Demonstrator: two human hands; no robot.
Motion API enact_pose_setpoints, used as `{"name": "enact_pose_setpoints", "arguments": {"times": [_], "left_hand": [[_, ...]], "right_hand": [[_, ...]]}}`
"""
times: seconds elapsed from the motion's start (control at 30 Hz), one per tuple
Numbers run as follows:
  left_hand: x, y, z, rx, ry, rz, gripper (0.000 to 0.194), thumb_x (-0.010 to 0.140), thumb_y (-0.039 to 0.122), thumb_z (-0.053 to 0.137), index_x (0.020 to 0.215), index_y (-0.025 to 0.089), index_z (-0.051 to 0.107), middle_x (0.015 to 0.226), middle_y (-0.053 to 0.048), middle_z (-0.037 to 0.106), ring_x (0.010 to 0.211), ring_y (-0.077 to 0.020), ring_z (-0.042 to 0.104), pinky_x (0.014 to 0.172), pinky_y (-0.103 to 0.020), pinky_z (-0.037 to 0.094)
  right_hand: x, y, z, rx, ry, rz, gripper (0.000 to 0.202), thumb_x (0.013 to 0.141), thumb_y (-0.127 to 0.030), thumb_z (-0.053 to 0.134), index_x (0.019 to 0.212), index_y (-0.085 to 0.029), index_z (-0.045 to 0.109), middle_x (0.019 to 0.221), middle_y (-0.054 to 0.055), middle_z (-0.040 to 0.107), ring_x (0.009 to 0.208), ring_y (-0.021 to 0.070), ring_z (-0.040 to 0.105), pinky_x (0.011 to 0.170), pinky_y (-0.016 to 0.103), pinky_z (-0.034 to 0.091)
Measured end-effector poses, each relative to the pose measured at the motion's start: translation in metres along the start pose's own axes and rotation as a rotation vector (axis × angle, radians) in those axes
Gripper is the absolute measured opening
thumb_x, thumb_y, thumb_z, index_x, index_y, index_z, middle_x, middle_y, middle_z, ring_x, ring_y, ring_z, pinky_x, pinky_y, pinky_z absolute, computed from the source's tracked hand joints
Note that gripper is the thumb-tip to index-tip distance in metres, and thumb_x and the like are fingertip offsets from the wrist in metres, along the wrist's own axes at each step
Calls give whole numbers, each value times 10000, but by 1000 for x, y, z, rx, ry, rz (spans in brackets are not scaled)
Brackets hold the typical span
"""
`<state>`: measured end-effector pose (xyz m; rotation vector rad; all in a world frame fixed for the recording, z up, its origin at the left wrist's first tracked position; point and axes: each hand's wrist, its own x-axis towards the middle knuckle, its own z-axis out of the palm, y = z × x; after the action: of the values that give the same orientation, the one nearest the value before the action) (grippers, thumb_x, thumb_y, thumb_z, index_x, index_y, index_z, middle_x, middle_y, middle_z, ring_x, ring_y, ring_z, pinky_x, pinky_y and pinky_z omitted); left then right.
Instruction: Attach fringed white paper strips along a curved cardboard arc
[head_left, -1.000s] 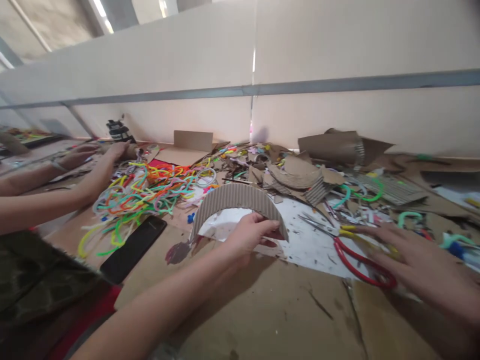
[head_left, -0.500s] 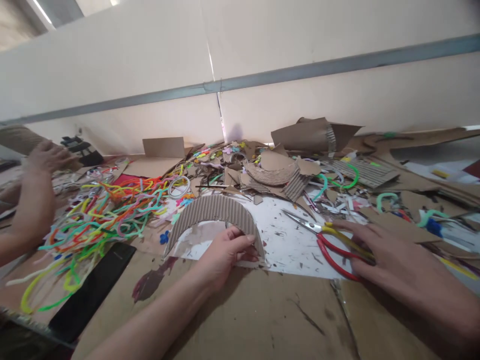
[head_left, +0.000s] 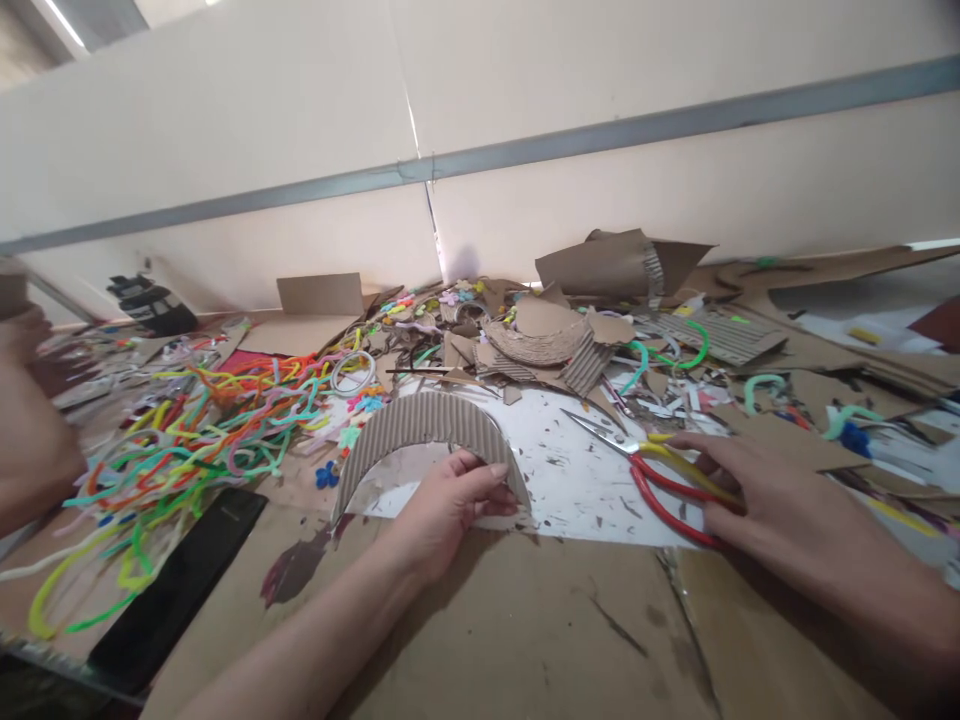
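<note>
My left hand pinches the right leg of an arch-shaped strip of corrugated cardboard, its ridged side showing. The arch rests over white paper scattered with small dark scraps. On the right, my right hand is closed on the handles of a pair of scissors, one handle red and the other yellow. Their metal blades point up and left, away from the arch, over the paper. Parts of the right hand's fingers are hidden behind the handles.
Colourful pipe cleaners lie heaped at left, beside a black phone-like slab. Cardboard scraps pile up behind the arch. A flat cardboard sheet lies in front. Another person's arm is at the far left.
The other person's arm at far left has moved further left, and the brown piece it held is mostly out of view. The view shifts slightly; my hands keep their holds.
</note>
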<state>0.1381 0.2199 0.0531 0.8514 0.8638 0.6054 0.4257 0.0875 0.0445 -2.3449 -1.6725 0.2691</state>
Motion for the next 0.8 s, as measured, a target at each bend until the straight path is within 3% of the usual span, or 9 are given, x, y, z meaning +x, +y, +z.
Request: {"name": "enact_pose_setpoints", "arguments": {"times": [0.17,0.3,0.4,0.5,0.6,0.7,0.8], "left_hand": [[-1,0,0,-11,2,15,398,623,281,929,699,177,552,652,-7,666,628,-146,670,706,-298,573],[0,-1,1,-8,11,22,388,632,289,923,709,174,561,657,-21,685,634,-149,678,699,-288,574],[0,-1,2,-21,19,34,378,651,296,911,719,177,558,653,-24,694,627,-148,683,671,-272,569],[-1,0,4,-49,27,37,384,657,295,905,732,187,544,634,-12,689,616,-153,693,651,-263,566],[-3,1,7,-85,42,33,404,649,282,911,743,195,528,633,-1,687,610,-156,701,661,-269,575],[-5,3,11,-127,63,42,405,649,252,913,765,198,528,644,11,687,607,-153,703,677,-279,589],[-5,5,16,-149,78,58,382,667,223,899,784,199,536,650,15,689,607,-148,703,669,-269,589]], "right_hand": [[0,9,-1,140,170,82,530,756,-401,581,1255,-238,655,1206,146,730,963,378,713,817,484,537],[-5,1,-7,781,160,265,646,629,-413,736,1255,-275,652,1184,137,723,1042,374,682,772,409,562],[-20,-21,-9,1285,49,374,723,600,-417,774,1306,-327,647,1202,132,741,1015,363,698,729,386,575],[-37,-48,-11,1575,-265,414,752,575,-377,788,1317,-369,662,976,93,759,787,318,696,600,368,532],[-48,-70,-13,1648,-417,357,866,501,-386,859,1337,-432,633,895,34,705,711,269,649,562,327,481],[-50,-80,-6,1568,-411,315,841,500,-526,900,1292,-474,621,908,19,675,652,236,606,549,318,459],[-49,-74,12,1495,-380,250,829,503,-625,891,1269,-479,613,895,21,663,620,229,590,548,334,473]]}}
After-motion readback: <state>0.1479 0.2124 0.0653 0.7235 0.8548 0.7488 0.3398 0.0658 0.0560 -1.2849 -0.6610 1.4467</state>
